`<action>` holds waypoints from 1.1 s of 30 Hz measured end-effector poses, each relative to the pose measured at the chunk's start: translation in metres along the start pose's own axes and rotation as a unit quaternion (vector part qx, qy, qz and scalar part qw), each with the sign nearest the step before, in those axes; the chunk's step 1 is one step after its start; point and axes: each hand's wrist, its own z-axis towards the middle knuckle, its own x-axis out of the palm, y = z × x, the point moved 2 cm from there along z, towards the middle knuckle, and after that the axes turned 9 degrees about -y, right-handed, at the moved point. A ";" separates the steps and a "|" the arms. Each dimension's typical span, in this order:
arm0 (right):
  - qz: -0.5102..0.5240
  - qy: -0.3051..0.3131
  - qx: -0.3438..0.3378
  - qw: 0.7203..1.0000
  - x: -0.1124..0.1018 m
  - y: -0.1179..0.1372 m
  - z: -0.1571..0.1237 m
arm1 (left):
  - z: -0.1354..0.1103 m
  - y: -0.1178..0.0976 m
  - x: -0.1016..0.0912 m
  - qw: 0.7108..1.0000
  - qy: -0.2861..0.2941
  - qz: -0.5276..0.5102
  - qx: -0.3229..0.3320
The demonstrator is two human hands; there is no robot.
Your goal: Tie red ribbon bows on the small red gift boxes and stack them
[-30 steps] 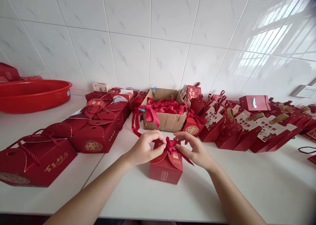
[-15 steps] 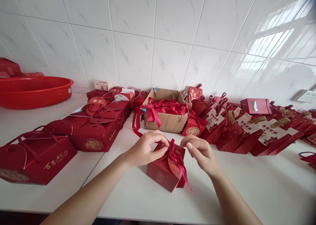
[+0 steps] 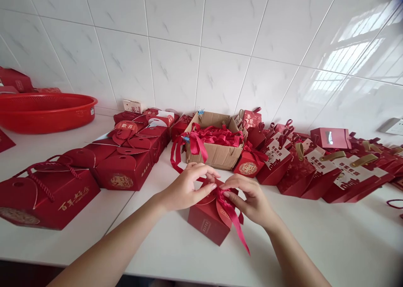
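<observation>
A small red gift box [image 3: 208, 222] stands on the white table in front of me, its flaps folded together on top. A shiny red ribbon [image 3: 233, 217] is gathered at the top of the box, with a tail hanging down past the right side. My left hand [image 3: 189, 188] pinches the ribbon from the left, thumb and fingers close together at the top. From the right, my right hand [image 3: 247, 196] has its thumb and fingers closed on the ribbon at the same spot. The fingers partly hide the knot area.
Behind the box, a cardboard carton [image 3: 214, 157] holds many red ribbons. Several closed red boxes [image 3: 122, 169] line the left, near a red plastic basin [image 3: 47, 121]. Rows of red gift boxes with handles [image 3: 315, 169] stand at the right. A tiled wall [image 3: 176, 73] borders the table.
My right hand has moved left and down onto the ribbon and closed on it. My left hand stays at the top of the box. The view has shifted slightly.
</observation>
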 end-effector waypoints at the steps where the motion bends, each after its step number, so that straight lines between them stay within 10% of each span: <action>1: -0.018 0.000 -0.022 1.000 0.000 0.000 0.000 | -0.001 0.001 -0.001 1.000 -0.001 -0.001 -0.010; 10: -0.113 -0.002 -0.130 0.985 0.001 -0.001 0.000 | -0.001 0.002 0.001 1.000 0.006 0.025 0.003; 33: -0.080 0.008 -0.115 0.990 0.000 0.000 -0.003 | 0.002 0.006 -0.006 0.998 0.057 -0.007 -0.015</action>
